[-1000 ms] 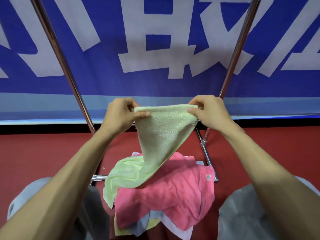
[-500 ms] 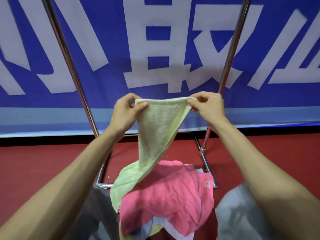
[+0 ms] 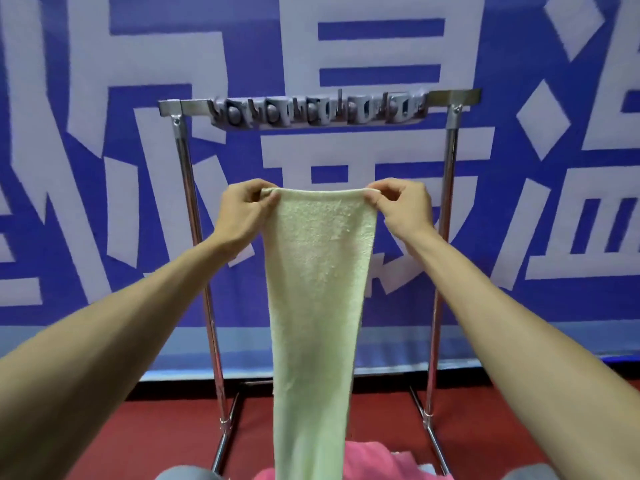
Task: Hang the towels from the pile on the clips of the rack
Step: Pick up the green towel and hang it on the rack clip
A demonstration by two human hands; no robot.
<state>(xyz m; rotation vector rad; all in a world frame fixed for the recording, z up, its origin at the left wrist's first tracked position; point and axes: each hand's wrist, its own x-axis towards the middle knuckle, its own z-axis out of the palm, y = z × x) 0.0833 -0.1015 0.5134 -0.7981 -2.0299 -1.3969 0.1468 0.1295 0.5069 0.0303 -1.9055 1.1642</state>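
Left hand (image 3: 242, 211) and right hand (image 3: 403, 209) pinch the top corners of a pale green towel (image 3: 317, 289), stretched below the rack's clips (image 3: 317, 110).

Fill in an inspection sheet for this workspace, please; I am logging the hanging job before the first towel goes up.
Surface: red floor, where the rack stands.
Job's things: pale green towel held up by its top edge, hanging long, below the clips; clip strip on the rack's top bar, no towel on it; pink towel of the pile at the bottom edge.
Clutter: nothing seen.
Grippers: left hand pinches the towel's left top corner, right hand the right one.
Cables: nothing seen.
Surroundings: blue banner with large white characters behind the rack.
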